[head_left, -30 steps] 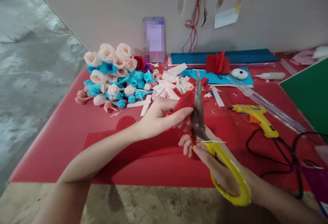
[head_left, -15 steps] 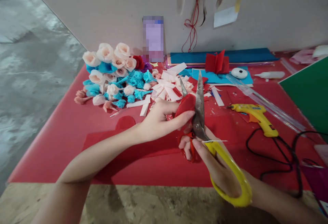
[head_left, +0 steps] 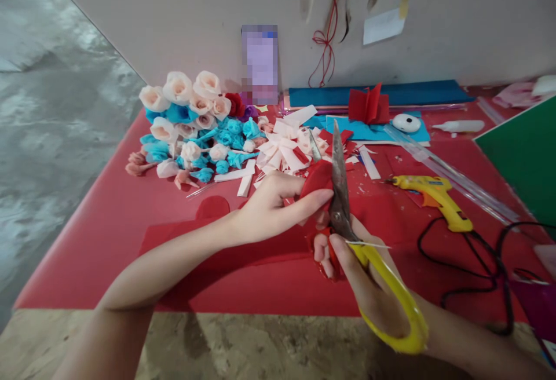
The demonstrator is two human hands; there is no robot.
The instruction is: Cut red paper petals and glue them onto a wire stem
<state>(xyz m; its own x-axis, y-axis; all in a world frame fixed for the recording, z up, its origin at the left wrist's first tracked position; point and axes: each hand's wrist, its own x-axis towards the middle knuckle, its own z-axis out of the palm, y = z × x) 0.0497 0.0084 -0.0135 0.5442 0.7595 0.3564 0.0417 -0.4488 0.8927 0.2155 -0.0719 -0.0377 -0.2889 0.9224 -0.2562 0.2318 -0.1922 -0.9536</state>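
Note:
Between thumb and fingers, my left hand (head_left: pixel 278 206) pinches a piece of red crepe paper (head_left: pixel 316 178). My right hand (head_left: pixel 360 270) is wrapped round the handles of a pair of scissors (head_left: pixel 341 186), one yellow and one red. The blades are parted and point away from me, with the red piece between them. Below my hands, a long strip of red paper (head_left: pixel 182 244) lies on the red table, and a rounded red piece (head_left: pixel 212 208) rests at its far left edge.
Paper flowers (head_left: pixel 186 131) in pink, blue and red are heaped at the back left. Paper scraps (head_left: pixel 286 142) lie beyond the scissors. A yellow glue gun (head_left: pixel 432 192) with a black cord (head_left: pixel 469 287) is on the right, near a green board (head_left: pixel 525 160). A phone (head_left: pixel 261 64) leans on the wall.
Both hands have shifted slightly to the right with the scissors and the red paper. The scissor blades look a little less spread. Everything on the table stays put.

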